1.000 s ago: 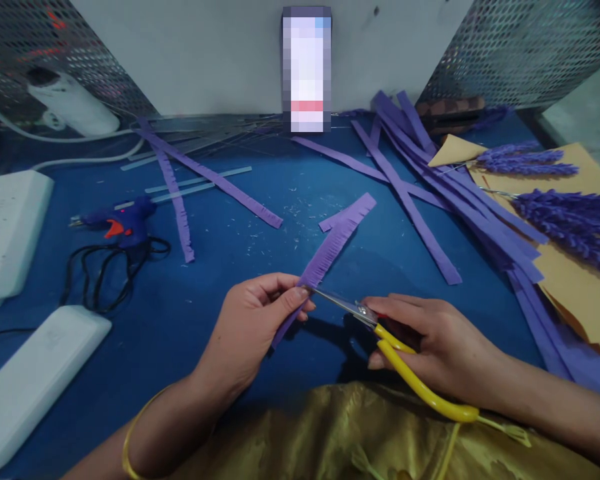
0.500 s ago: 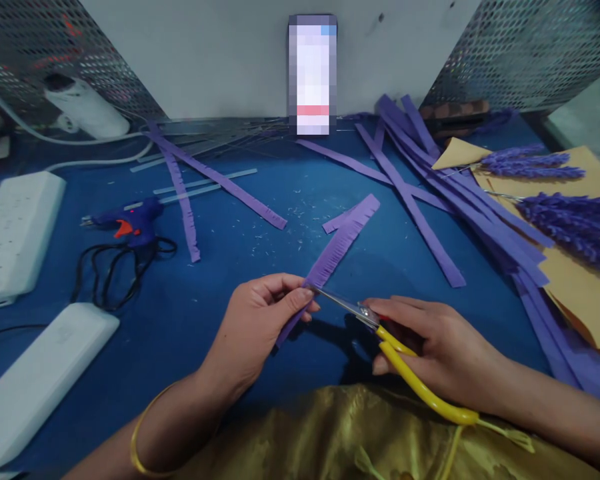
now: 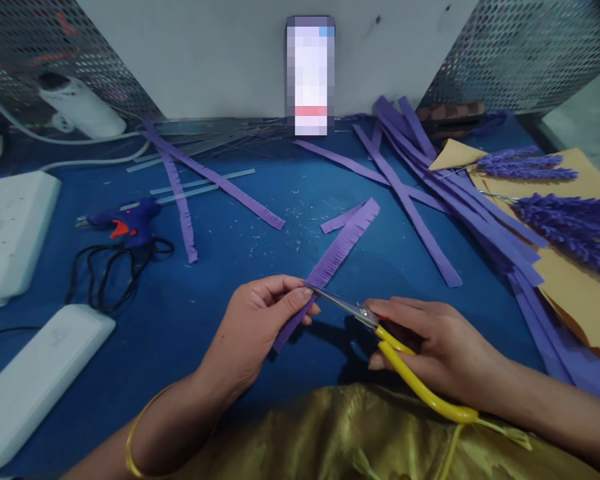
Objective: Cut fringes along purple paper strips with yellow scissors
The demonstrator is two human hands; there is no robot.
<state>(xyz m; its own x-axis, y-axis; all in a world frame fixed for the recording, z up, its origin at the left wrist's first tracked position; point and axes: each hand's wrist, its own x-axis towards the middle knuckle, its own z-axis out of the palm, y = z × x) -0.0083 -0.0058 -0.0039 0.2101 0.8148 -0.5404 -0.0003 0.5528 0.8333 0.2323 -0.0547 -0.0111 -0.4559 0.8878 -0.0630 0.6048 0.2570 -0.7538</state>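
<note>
I see the left hand (image 3: 260,323) pinching a long, fringed, purple paper-like strip (image 3: 341,248) over the blue tabletop (image 3: 240,260); the right hand (image 3: 445,337) grips yellow-handled metal scissors (image 3: 405,377) against its edge, so a snip too deep could sever it or nick the left hand

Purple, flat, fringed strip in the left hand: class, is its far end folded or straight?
Folded: beyond the left hand, the purple, flat, fringed strip bends sharply, and its short end doubles back leftward.
</note>
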